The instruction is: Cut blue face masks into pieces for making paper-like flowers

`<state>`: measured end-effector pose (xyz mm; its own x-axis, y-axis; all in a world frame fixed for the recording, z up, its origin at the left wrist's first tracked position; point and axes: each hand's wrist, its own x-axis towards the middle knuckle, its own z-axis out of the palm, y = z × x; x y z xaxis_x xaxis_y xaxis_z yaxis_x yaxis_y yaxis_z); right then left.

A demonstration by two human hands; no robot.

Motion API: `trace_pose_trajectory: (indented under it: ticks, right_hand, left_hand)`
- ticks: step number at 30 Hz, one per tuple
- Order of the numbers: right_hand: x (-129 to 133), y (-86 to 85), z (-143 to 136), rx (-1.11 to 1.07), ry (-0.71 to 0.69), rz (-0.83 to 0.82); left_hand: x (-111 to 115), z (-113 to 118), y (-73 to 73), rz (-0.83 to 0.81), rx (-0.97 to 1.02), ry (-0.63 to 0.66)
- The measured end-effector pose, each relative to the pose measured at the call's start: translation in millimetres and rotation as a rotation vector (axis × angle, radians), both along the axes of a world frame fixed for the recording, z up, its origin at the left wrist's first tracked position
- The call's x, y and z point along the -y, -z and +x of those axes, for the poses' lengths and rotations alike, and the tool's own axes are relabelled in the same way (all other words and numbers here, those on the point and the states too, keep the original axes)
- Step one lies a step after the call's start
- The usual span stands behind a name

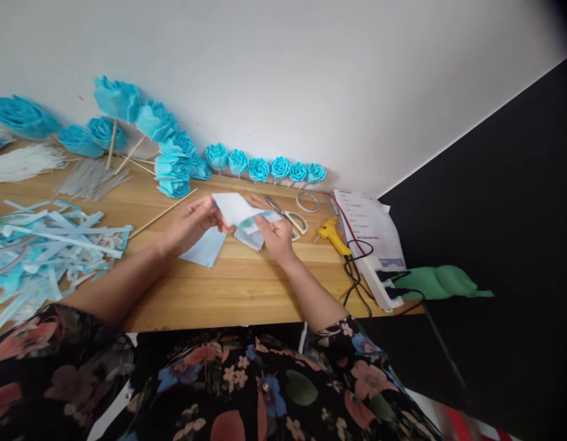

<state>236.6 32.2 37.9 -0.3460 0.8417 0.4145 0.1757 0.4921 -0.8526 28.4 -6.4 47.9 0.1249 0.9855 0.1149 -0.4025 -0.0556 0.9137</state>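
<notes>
A white sheet with a blue edge (235, 207), which looks like face-mask fabric, is held above the table between both hands. My left hand (200, 219) pinches its left end. On the right, my right hand (274, 233) grips the folded end, thumb on top. Beneath the sheet, a pale blue square piece (205, 247) lies flat on the wood, and a smaller greyish folded piece (250, 239) rests beside it. Scissors with white handles (296, 222) lie just beyond my right hand, their blades partly hidden.
Blue fabric roses (258, 169) line the wall; larger ones on sticks (117, 99) stand left. Cut strips (57, 251) heap at left, near a wooden stick (163, 213). At right are a tape roll (308, 202), yellow glue gun (333, 235), printed papers (372, 226) and power strip (377, 283).
</notes>
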Motion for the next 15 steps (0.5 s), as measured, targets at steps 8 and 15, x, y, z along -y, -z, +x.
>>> trace_pose_trajectory:
  ticks: [8, 15]
  right_hand:
    - [-4.9, 6.2, -5.6, -0.515, 0.094, -0.536]
    - [-1.1, 20.4, -12.2, -0.369, -0.075, -0.676]
  left_hand:
    - [-18.6, -16.8, 13.5, -0.05, 0.097, -0.229]
    - [-8.8, -4.3, 17.4, -0.138, -0.048, 0.025]
